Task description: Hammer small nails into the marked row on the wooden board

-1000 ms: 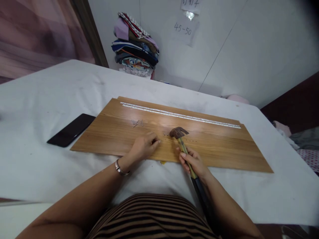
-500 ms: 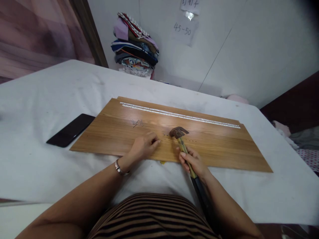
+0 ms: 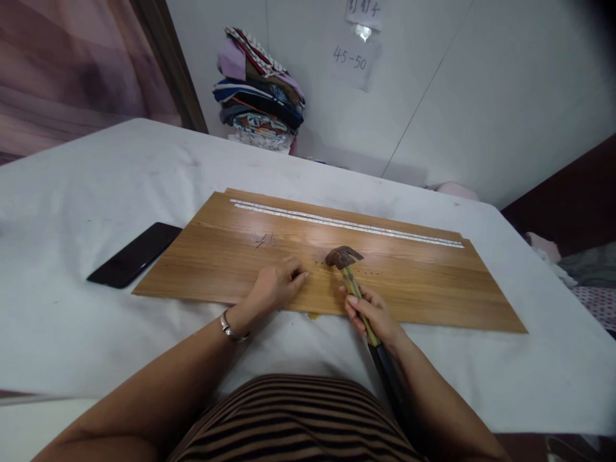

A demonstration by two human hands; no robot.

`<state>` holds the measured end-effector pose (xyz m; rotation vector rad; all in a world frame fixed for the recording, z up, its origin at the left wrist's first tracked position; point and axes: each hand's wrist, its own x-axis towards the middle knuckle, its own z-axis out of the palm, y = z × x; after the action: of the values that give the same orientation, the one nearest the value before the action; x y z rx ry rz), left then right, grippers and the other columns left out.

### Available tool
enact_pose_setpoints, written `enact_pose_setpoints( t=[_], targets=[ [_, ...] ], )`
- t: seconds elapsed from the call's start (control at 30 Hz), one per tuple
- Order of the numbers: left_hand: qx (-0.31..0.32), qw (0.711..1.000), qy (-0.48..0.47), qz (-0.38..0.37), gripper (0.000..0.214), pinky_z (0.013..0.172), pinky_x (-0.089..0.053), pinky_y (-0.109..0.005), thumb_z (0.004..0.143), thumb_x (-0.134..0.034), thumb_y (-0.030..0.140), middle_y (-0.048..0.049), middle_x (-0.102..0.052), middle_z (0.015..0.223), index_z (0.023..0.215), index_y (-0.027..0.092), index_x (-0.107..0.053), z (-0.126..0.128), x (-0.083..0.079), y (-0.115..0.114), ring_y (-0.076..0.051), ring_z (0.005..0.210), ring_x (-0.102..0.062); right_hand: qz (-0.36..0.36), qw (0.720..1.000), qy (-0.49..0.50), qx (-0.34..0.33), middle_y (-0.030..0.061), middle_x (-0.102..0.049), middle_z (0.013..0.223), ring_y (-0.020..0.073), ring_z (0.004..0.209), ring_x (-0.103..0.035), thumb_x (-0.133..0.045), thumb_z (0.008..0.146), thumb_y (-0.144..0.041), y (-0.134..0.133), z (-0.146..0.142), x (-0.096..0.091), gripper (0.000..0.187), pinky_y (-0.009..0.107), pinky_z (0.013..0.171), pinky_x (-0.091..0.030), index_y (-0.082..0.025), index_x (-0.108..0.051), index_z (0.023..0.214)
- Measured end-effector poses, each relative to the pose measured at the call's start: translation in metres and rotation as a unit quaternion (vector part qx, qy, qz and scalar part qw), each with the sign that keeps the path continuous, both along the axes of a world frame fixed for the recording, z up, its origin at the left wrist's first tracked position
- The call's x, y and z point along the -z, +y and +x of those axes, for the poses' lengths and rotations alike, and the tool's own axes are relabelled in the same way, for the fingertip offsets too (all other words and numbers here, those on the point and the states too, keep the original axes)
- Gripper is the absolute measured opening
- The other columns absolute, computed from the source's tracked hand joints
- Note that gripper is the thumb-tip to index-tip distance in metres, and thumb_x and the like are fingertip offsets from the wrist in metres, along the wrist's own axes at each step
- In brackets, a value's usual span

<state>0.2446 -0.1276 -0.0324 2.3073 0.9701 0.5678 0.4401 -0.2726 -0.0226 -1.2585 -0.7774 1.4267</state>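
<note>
My right hand is wrapped round the shaft of a claw hammer, whose rusty head is over the middle of a wooden board. To its left, my left hand rests on the board, fingers curled and thumb close to the forefinger; whether anything sits between them is hidden. A few loose nails lie on the board beyond the left hand. Small dark dots in a row run along the board on both sides of the hammer head.
Two white measuring strips run along the board's far side. A black phone lies left of the board on the white-covered table. Folded cloths are stacked by the wall, which bears a paper note.
Both hands and the hammer hold nearly the same place. The whole view has shifted very slightly.
</note>
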Motion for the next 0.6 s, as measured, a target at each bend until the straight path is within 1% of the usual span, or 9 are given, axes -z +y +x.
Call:
enact_pose_setpoints(
  t=[0.2,0.47,0.6],
  targets=[
    [-0.003,1.0,0.008,-0.004,0.019,0.063,-0.039,-0.025,0.087,-0.051,0.03,0.0005,-0.059,0.073,0.072,0.019,-0.056,0.0004,-0.0012,-0.0002,-0.013,0.067,-0.054,0.004,1.0,0.0,0.005,-0.0082,-0.052,0.056,0.0026,0.03,-0.035,-0.068,0.077,-0.042,0.0001,-0.0001,-0.0041,0.038,0.015,0.028,-0.028,-0.015,-0.058,0.101],
    [-0.003,1.0,0.011,-0.001,0.02,0.062,-0.038,-0.025,0.087,-0.051,0.031,0.0002,-0.06,0.073,0.072,0.019,-0.057,0.0,-0.0022,-0.0006,-0.014,0.067,-0.055,-0.002,1.0,-0.003,0.004,-0.0075,-0.053,0.058,0.0028,0.03,-0.036,-0.067,0.079,-0.041,-0.0006,0.0025,0.0024,0.038,0.015,0.028,-0.029,-0.015,-0.058,0.105],
    [-0.003,1.0,0.016,-0.003,0.019,0.062,-0.039,-0.025,0.088,-0.051,0.031,0.0004,-0.06,0.074,0.073,0.019,-0.056,-0.0005,0.0009,0.0006,-0.013,0.067,-0.055,0.0,1.0,-0.008,0.007,-0.0077,-0.052,0.057,0.0028,0.03,-0.035,-0.066,0.079,-0.041,-0.0011,0.0026,0.0024,0.038,0.016,0.028,-0.028,-0.015,-0.058,0.105]
  ],
)
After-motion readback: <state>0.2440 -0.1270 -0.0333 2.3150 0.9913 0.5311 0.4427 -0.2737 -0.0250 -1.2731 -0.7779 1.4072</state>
